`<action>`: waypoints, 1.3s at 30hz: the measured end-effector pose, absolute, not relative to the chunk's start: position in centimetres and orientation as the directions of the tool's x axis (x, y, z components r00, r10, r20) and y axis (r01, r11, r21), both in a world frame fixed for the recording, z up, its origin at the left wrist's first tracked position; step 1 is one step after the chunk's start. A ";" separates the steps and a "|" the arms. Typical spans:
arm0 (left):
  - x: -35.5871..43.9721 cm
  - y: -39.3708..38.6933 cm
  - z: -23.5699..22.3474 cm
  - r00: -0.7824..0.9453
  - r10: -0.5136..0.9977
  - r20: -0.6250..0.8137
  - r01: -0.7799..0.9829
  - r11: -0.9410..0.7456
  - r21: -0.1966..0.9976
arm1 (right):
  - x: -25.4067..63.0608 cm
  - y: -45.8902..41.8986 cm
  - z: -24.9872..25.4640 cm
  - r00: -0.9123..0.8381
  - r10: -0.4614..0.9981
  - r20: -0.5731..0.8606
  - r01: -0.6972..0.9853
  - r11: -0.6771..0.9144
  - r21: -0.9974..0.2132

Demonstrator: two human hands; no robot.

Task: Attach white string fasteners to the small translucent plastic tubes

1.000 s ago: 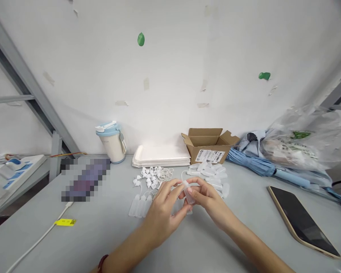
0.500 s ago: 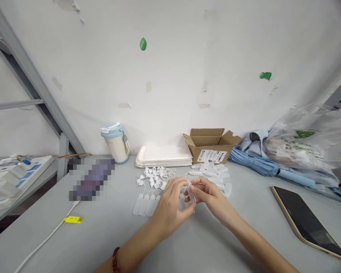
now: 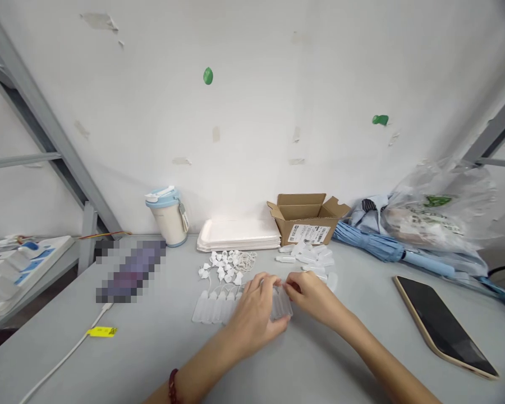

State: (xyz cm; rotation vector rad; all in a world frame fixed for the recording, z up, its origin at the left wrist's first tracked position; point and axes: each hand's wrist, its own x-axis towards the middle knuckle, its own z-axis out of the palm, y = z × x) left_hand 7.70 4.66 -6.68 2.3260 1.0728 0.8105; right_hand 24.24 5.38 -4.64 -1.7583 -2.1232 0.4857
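Note:
My left hand (image 3: 255, 314) rests low on the grey table (image 3: 151, 353), fingers curled over the right end of a row of small clear plastic bottles (image 3: 212, 306) lying side by side. My right hand (image 3: 313, 294) meets it from the right, fingertips pinched on a clear bottle (image 3: 283, 303) at that end of the row. A heap of small white caps with strings (image 3: 227, 262) lies just behind the row. Loose clear bottles (image 3: 309, 255) lie behind my right hand.
At the back stand a blue-lidded cup (image 3: 167, 216), a stack of white trays (image 3: 238, 234) and an open cardboard box (image 3: 305, 217). A blue umbrella (image 3: 387, 247) and a plastic bag (image 3: 440, 210) lie right, a tablet (image 3: 441, 325) nearer. A white cable with yellow tag (image 3: 101, 331) runs left.
Both hands have come down from just above the table to the row of bottles, bringing the clear bottle to its right end.

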 end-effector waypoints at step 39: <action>5.8 7.1 -5.7 0.342 0.713 0.612 0.737 -0.608 0.296 | 25.1 6.5 -4.8 -0.201 0.964 0.177 0.801 0.265 -0.537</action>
